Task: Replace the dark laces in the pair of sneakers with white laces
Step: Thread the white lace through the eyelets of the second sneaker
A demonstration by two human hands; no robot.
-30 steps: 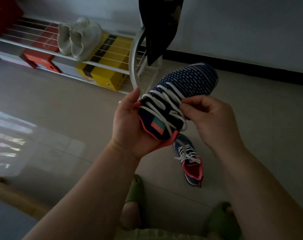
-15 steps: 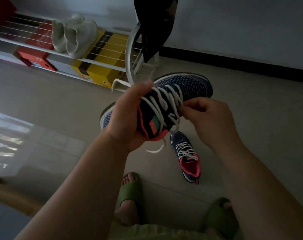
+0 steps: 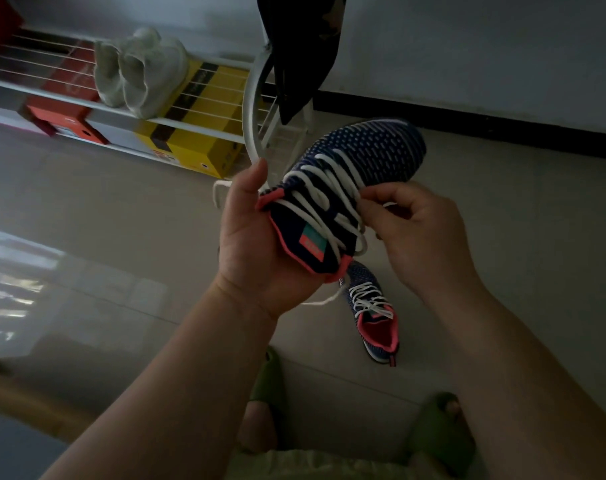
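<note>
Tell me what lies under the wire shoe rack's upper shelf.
Under the white wire shoe rack: a yellow cardboard shoebox and an orange-red shoebox. The rack's left end runs out of frame, unseen.

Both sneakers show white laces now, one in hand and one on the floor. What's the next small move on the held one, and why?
Probably pull the slack through with the right hand, which pinches the white lace at the eyelets while the left hand grips the held sneaker. The crossings look loose, and lace ends dangle untied. The sneaker on the floor already looks laced.
</note>
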